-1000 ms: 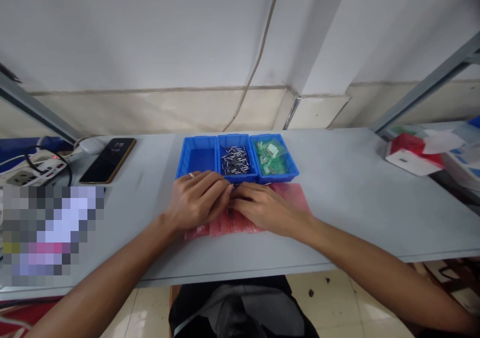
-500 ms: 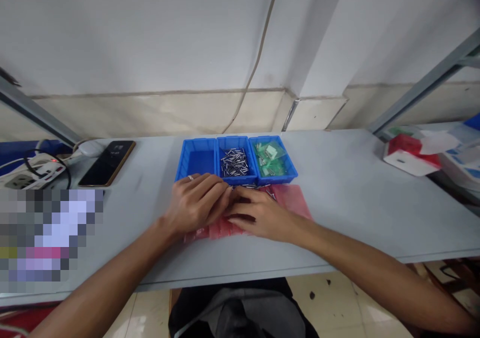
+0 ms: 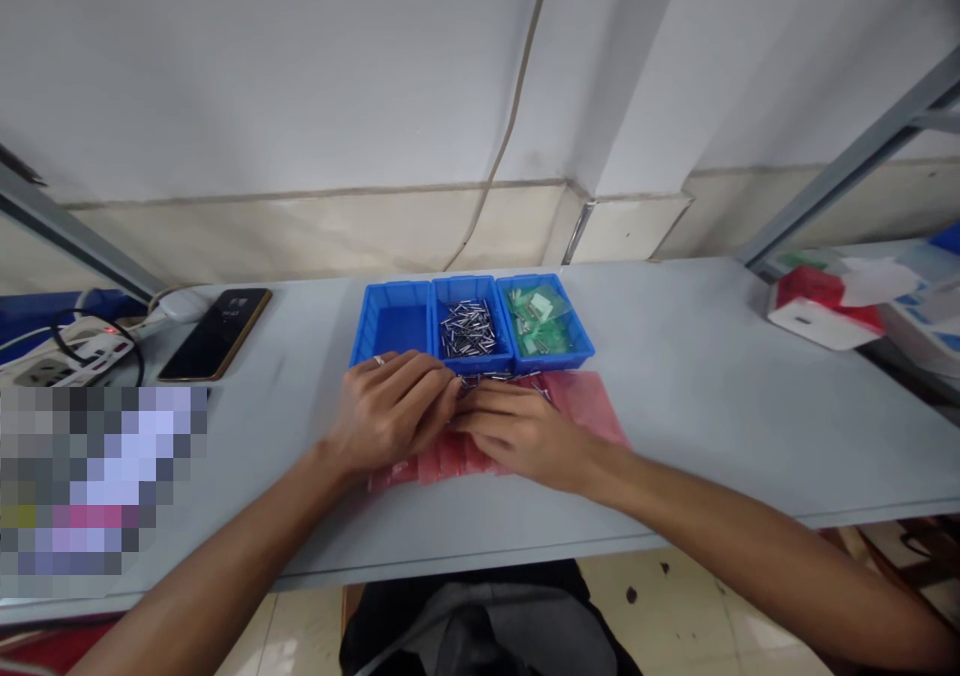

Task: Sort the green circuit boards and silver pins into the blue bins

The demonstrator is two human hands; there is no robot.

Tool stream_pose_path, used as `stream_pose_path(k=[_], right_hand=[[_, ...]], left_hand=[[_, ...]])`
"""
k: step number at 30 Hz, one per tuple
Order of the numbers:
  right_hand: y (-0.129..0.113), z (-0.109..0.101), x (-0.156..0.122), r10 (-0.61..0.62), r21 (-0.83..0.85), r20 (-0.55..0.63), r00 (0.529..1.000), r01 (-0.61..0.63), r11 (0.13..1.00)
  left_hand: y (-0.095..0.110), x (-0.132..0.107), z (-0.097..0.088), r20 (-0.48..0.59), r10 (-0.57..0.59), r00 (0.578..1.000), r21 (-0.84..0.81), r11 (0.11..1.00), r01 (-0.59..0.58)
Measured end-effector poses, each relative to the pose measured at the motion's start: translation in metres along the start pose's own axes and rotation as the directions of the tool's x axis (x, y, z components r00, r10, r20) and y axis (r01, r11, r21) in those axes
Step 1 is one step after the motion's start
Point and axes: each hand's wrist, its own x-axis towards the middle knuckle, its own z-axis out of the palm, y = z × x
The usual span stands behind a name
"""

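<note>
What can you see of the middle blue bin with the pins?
This open, rectangular bright-blue plastic bin stands on the pale grey table, its sides against the empty blue bin and the green-packet blue bin. Thin silver metal pins lie loose inside, mostly one way. The person's left hand sits just before its front wall.

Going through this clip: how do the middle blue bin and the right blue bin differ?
The middle blue bin holds loose metal pins, while the right blue bin holds green parts in a clear plastic bag. The middle bin's contents lie bare; the right bin's are bagged. Both are open-topped blue plastic bins, side by side on the table.
</note>
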Motion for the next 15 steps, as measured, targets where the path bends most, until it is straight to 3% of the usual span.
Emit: stream_pose_path(k=[3, 6, 8, 11, 15], right_hand=[[-0.005, -0.012, 0.005, 0.174, 0.176, -0.169, 0.970, -0.144, 0.974], [-0.011, -0.025, 0.010, 0.408, 0.396, -0.283, 0.868, -0.281, 0.874], [-0.014, -0.029, 0.012, 0.527, 0.539, -0.270, 0.806, -0.326, 0.776], [-0.015, -0.028, 0.013, 0.601, 0.652, -0.235, 0.764, -0.335, 0.681], [-0.014, -0.021, 0.011, 0.584, 0.618, -0.246, 0.773, -0.339, 0.710]], left_hand=[[0.000, 0.000, -0.001, 0.029, -0.005, 1.000, -0.073, 0.997, 0.007], [0.000, 0.000, 0.001, 0.062, 0.004, 0.998, -0.083, 0.997, 0.001], [0.000, 0.000, 0.002, 0.053, 0.020, 0.998, -0.057, 0.998, -0.017], [0.001, 0.000, 0.003, -0.002, 0.057, 0.998, -0.022, 0.998, -0.057], [0.001, 0.001, 0.002, -0.094, 0.079, 0.992, 0.030, 0.997, -0.077]])
